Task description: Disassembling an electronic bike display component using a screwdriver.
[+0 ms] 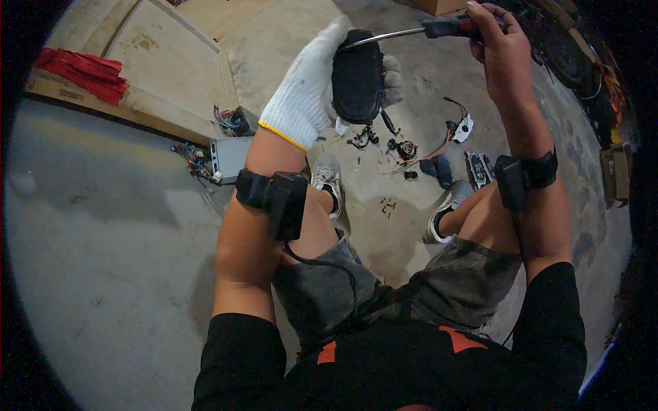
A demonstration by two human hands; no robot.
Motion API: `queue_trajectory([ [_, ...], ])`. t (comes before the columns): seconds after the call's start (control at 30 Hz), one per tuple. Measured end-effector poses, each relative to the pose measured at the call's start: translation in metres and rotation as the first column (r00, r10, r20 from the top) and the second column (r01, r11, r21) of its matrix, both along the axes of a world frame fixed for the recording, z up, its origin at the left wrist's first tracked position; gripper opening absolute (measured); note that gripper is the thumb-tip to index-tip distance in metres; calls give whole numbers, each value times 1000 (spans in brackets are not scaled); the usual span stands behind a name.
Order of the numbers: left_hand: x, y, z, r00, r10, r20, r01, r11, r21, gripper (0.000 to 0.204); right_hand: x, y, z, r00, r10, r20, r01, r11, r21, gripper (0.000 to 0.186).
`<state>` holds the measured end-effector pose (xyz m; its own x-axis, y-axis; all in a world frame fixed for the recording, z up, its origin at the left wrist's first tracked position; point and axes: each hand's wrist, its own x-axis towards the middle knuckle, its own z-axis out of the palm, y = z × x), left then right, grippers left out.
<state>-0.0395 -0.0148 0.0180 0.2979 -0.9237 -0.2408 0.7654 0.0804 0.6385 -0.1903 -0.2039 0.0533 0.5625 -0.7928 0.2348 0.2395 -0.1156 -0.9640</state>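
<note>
My left hand (305,92), in a white knit glove with a yellow cuff edge, is closed around a black oblong casing (358,85) with rounded ends. Gloved fingertips show along the casing's right side. My bare right hand (506,55) grips the dark handle of a screwdriver (444,28). Its metal shaft runs leftward to the upper end of the casing, where the tip meets the edge; whether it sits inside a seam or screw hole I cannot tell. Both hands are raised above the floor, in front of my knees.
Small dark parts (406,148), orange wires and a white piece with a cable (464,128) lie on the concrete between my feet. A metal box (229,159) with loose wires is at left, beside a wooden panel bearing a red cloth (86,72). Clutter lines the right side.
</note>
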Motion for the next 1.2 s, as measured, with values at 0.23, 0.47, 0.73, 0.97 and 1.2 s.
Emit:
queue_trajectory([
  [0.23, 0, 3, 1, 1000, -23, -9, 22, 995, -98, 51, 1, 2, -2, 998, -59, 36, 61, 997, -50, 27],
  [0.47, 0, 2, -2, 995, 78, 68, -75, 996, -43, 44, 2, 7, -1, 995, -63, 80, 68, 996, -65, 26],
  [0.73, 1, 1, -1, 997, 68, -45, -75, 979, -190, 27, 1, -31, -13, 945, -257, 202, 278, 957, -82, 28],
  [0.97, 1, 1, -5, 998, 61, -16, -62, 985, -163, 29, 5, -49, -14, 900, -227, 371, 313, 931, -189, 22],
  [1.2, -6, -7, -8, 947, 206, 246, -222, 974, 35, 27, 13, 29, -17, 974, 125, -187, -204, 841, -500, 40],
])
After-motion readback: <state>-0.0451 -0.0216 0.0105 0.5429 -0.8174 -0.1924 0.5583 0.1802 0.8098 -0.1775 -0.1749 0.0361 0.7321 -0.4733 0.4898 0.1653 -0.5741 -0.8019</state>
